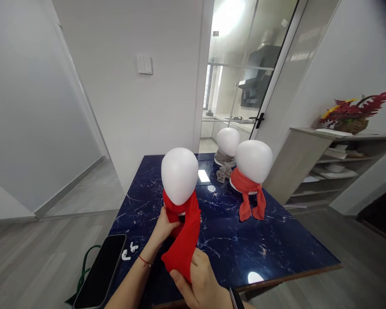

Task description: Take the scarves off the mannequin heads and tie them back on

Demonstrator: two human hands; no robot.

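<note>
A white mannequin head (179, 174) stands on the blue marbled table (225, 240), with a red scarf (188, 234) wrapped around its neck. One broad end of the scarf hangs down toward me. My right hand (201, 277) grips that lower end between thumb and fingers. Up at the neck, my left hand (164, 225) is closed on the scarf's folds at the left side; its fingertips are partly hidden by the cloth.
To the right stands a second white head (254, 161) with a coral scarf (249, 191) knotted in front. Behind it is a third head (228, 141) with a grey-brown scarf (225, 171). A phone (101, 272) and white earbuds (129, 250) lie at the table's left edge.
</note>
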